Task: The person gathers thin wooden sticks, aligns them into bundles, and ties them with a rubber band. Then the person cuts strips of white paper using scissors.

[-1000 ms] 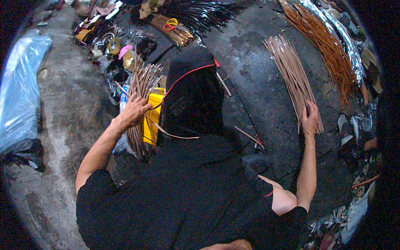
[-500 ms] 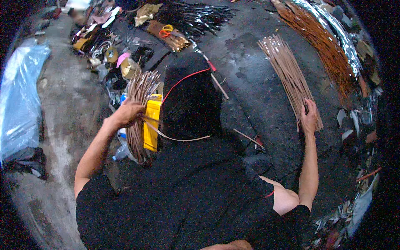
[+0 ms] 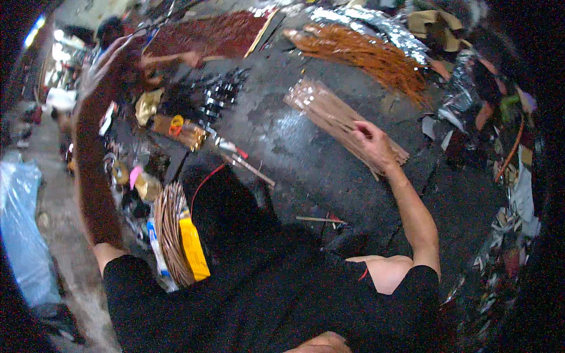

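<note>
Left hand (image 3: 127,59) has swung forward, grip too blurred to tell; right hand (image 3: 374,144), fingers parted, overlies brown strips (image 3: 329,116).

The floor (image 3: 318,188) is dark grey and worn, turning to a paler strip toward the left of the frame. Right of upper centre, a bundle of pale brown strips (image 3: 326,116) lies slantwise on it. Orange-brown strips (image 3: 368,56) spread over the upper right, with silvery strips (image 3: 385,30) along their far edge. Glossy black strips (image 3: 220,97) lie at upper left of centre, a thin stick (image 3: 312,219) near the middle. Clear bluish plastic (image 3: 25,217) covers the left edge; mixed scraps (image 3: 512,226) litter the right.
</note>
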